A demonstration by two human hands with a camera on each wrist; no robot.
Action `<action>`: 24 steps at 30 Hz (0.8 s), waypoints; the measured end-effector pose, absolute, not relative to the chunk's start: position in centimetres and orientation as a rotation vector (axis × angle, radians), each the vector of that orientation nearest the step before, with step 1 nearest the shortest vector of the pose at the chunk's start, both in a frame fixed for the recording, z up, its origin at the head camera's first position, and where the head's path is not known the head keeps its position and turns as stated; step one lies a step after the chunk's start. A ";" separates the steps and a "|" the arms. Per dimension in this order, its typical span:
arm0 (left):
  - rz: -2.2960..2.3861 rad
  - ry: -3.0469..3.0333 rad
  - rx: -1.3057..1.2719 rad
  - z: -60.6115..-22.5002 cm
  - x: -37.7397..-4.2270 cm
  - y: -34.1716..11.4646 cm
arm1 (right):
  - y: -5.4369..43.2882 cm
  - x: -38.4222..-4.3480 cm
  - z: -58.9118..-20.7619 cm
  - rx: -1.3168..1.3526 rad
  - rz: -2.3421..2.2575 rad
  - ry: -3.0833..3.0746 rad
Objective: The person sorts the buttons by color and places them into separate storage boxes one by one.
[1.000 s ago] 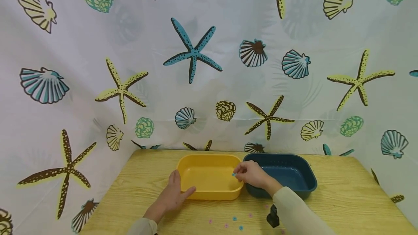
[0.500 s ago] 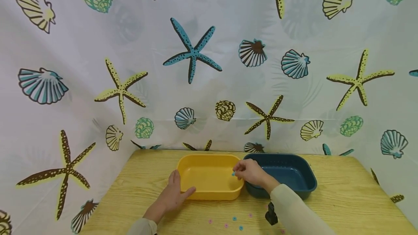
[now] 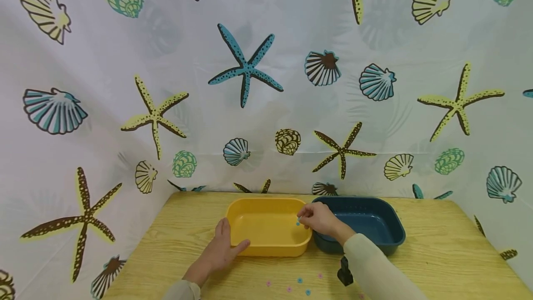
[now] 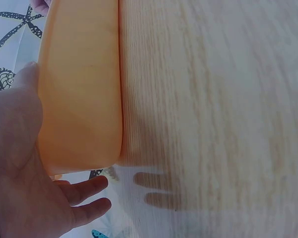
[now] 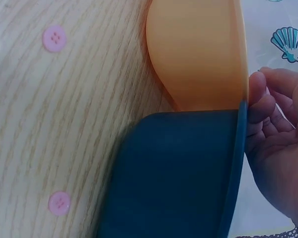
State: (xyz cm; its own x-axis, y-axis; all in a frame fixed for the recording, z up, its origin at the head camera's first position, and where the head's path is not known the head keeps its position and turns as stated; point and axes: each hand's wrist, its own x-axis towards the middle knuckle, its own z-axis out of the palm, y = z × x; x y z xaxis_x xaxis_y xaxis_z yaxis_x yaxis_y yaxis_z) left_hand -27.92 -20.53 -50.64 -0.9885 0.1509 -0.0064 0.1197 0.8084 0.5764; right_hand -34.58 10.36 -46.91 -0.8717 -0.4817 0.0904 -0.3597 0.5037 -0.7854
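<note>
The left hand (image 3: 220, 248) spreads thumb from straightish fingers; the right hand (image 3: 319, 219) pinches with curled fingers.

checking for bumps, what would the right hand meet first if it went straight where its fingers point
Probably the inside of the yellow tub: the right hand points leftward over its right end, though its height there is unclear.

Blue button (image 3: 298, 222): partly hidden by fingers of right hand (image 3: 321, 220); holes too small to make out. Navy basin (image 3: 368, 225): left rim partly covered by same hand. Yellow basin (image 4: 82, 84): cut off by top edge, left wrist view. Tabletop (image 3: 449, 244): cut off below, head view.
</note>
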 end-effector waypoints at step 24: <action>0.915 2.956 0.227 -50.7 -28.0 -20.4 | 12.0 -33.1 -45.9 -0.866 -1.238 2.616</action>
State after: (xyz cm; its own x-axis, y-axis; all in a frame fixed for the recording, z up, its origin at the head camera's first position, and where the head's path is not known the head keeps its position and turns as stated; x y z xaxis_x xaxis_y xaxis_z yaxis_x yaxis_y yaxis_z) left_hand -27.97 -20.45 -50.70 -0.9886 0.1507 0.0060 0.1277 0.8154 0.5647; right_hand -33.10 12.04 -45.95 -0.8289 -0.5440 0.1301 -0.4455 0.5015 -0.7416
